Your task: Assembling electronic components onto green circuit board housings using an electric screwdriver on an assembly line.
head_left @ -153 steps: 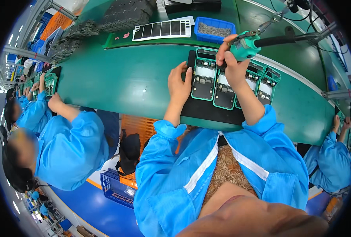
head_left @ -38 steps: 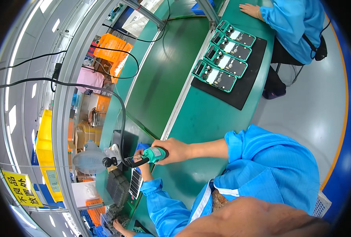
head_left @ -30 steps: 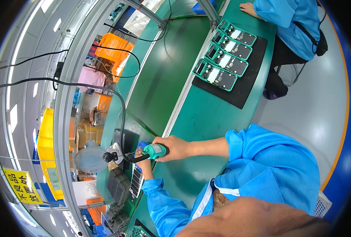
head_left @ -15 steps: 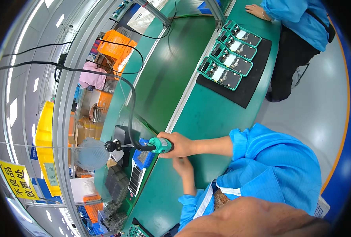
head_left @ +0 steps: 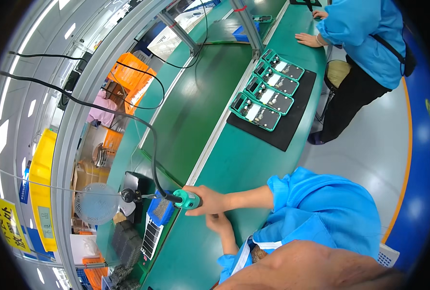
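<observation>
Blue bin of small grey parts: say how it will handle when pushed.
The blue bin looks low and broad, so probably slides rather than tips. Its straight walls suggest stiffness. The small grey parts seem loose and uncovered, so jolting might spill some.

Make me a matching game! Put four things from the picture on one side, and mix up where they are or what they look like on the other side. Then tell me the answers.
Things:
1. green tool
2. four green-framed devices
3. blue tray
4. flat sheet

Places and looks:
A. white, with a row of black panels
B. gripped by the right hand
C. lying in a row on a black mat
D. holding lots of small grey bits

Right pairs: 1-B, 2-C, 3-D, 4-A
</observation>
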`<action>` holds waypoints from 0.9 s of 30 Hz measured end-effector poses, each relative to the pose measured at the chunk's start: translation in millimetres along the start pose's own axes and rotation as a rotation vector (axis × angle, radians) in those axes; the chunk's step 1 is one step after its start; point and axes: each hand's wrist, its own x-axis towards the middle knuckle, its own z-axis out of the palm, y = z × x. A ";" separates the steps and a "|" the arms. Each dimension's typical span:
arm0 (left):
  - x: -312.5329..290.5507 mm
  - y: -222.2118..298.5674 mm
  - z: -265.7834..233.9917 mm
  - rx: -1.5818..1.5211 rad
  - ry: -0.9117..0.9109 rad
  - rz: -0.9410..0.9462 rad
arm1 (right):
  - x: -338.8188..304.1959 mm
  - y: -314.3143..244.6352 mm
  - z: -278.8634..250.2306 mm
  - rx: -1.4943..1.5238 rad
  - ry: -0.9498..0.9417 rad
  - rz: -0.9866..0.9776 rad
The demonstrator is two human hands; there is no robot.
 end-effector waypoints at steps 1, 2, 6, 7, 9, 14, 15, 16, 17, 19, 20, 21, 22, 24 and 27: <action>-0.5 2.4 0.6 -0.023 0.006 0.026 | -0.1 0.2 0.9 0.000 0.039 -0.043; -1.0 4.5 0.7 -0.028 -0.001 0.026 | -0.3 1.3 0.3 -0.021 0.040 -0.046; -1.0 0.7 -0.8 -0.024 -0.007 0.000 | -1.1 1.4 1.4 -0.008 0.024 -0.040; -0.8 -1.1 -2.0 -0.019 -0.008 -0.016 | -1.3 0.2 1.6 -0.004 0.008 -0.034; -0.9 -2.7 -4.0 -0.012 -0.012 0.000 | -1.2 -1.8 2.8 -0.005 -0.001 -0.029; -2.8 5.9 -1.1 -0.077 -0.020 0.014 | -1.8 2.9 2.2 0.001 -0.020 -0.067; -2.9 6.0 -1.2 -0.062 -0.020 0.029 | -1.7 3.7 2.3 0.008 -0.026 -0.074; -3.2 7.1 -2.4 -0.046 -0.019 0.042 | -1.3 4.4 3.3 0.012 -0.033 -0.068; -3.3 8.8 -3.1 -0.044 -0.030 0.042 | -1.5 5.1 3.8 0.012 -0.022 -0.066; -3.0 13.1 -4.0 -0.074 -0.036 0.035 | -2.1 5.3 5.0 -0.003 -0.025 -0.063; -2.7 12.6 -4.6 -0.071 -0.043 0.033 | -1.8 5.5 5.4 0.000 -0.019 -0.059; -2.3 11.4 -5.2 -0.072 -0.046 0.019 | -1.1 5.6 5.5 -0.006 -0.020 -0.095; -2.0 10.3 -5.1 -0.074 -0.047 0.006 | -0.5 5.9 5.4 -0.012 -0.024 -0.131; -1.3 10.1 -3.2 -0.113 -0.044 0.023 | -0.5 9.1 5.6 -0.001 -0.041 -0.120; -0.8 -1.2 -2.8 -0.166 -0.059 0.037 | -0.9 11.5 5.3 0.004 -0.060 -0.106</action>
